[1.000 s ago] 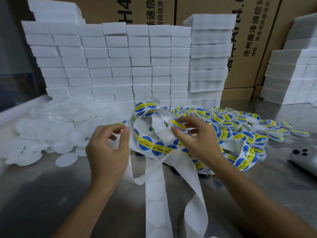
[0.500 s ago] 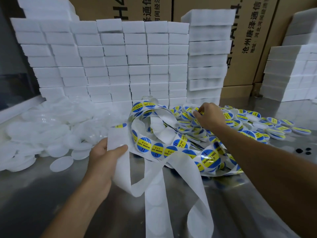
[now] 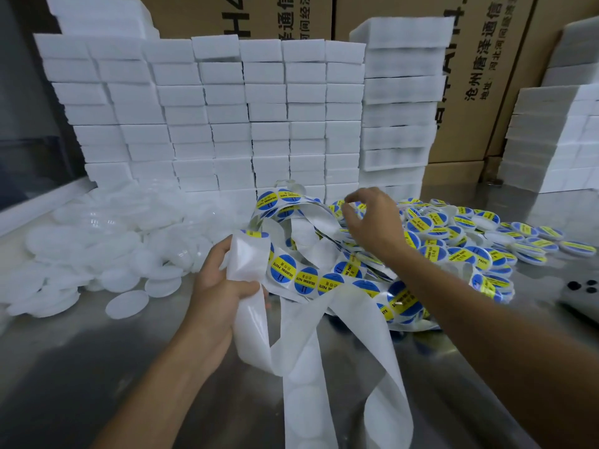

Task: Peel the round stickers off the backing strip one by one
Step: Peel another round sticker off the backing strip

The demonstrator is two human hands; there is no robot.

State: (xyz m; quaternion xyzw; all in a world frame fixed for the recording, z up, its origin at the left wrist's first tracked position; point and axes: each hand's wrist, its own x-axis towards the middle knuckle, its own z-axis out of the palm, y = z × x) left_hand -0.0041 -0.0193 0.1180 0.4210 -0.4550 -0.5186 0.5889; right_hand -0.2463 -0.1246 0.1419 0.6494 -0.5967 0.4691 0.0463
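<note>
The backing strip (image 3: pixel 311 322) is glossy white paper with faint empty circles on its bare stretch, while round stickers (image 3: pixel 306 280), blue with a yellow band, sit in a row farther along. The left hand (image 3: pixel 215 288) has its grip curled round the bare end above the bench (image 3: pixel 81 367). The strip's tail runs off the bottom edge. The right hand (image 3: pixel 372 222) hovers over capped lids (image 3: pixel 470 234), fingers loosely curled; whether they pinch anything is unclear. From the left hand the strip runs rightward and also hangs toward the viewer.

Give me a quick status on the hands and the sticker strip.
Left hand grips the backing strip. Right hand over the labelled lids, fingers curled; contents unclear. Stickers remain on the strip. Nothing blocking.
</note>
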